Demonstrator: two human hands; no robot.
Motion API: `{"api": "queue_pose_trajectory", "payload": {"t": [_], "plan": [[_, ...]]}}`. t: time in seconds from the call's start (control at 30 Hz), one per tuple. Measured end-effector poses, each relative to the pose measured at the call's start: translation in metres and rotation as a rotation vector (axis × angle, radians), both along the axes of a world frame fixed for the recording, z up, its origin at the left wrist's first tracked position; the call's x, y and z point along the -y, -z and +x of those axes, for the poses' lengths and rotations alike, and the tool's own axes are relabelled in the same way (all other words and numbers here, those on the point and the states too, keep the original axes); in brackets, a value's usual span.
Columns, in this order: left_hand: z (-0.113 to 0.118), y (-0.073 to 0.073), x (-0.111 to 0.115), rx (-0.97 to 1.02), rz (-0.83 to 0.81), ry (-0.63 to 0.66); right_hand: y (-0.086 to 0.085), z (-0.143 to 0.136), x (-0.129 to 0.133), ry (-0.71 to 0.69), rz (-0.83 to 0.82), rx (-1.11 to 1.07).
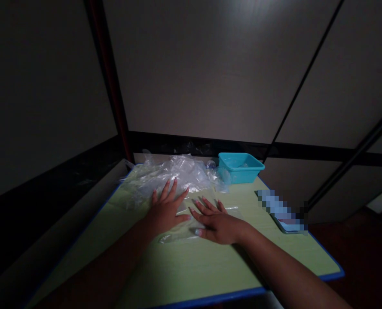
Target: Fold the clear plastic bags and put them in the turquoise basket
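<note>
A clear plastic bag [179,236] lies flat on the green table [178,274], partly covered by my hands. My right hand [218,223] rests over it with the fingers spread, pointing away from me and to the left. Just left of it, my left hand [168,210] is open too, its fingers fanned toward a heap of crumpled clear plastic bags [191,169]. The left thumb comes close to the right fingertips. Neither hand grips anything. I cannot tell how firmly the palms press down.
A turquoise plastic basin [242,175] stands at the table's far edge, right of the heap, with something clear inside. Near the right edge lies a light-blue flat object [281,210], blurred by pixels. Blue trim [216,296] borders the table. Panelled walls [197,77] rise behind and at left.
</note>
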State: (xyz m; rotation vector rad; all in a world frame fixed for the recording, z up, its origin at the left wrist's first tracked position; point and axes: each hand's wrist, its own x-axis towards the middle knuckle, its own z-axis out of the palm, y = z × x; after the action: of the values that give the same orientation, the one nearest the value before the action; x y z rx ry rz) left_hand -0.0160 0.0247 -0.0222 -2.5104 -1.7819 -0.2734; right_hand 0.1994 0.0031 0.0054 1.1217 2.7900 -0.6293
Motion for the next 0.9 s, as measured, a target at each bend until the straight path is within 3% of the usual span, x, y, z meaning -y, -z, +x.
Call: {"api": "queue_pose_trajectory", "payload": {"t": [0.53, 0.9], "plan": [[-0.022, -0.018, -0.004, -0.124, -0.280, 0.008, 0.000, 0.002, -0.001, 0.057, -0.035, 0.039], [-0.022, -0.025, -0.002, -0.119, -0.335, -0.031, -0.002, 0.002, -0.001, 0.063, -0.048, 0.052]]}}
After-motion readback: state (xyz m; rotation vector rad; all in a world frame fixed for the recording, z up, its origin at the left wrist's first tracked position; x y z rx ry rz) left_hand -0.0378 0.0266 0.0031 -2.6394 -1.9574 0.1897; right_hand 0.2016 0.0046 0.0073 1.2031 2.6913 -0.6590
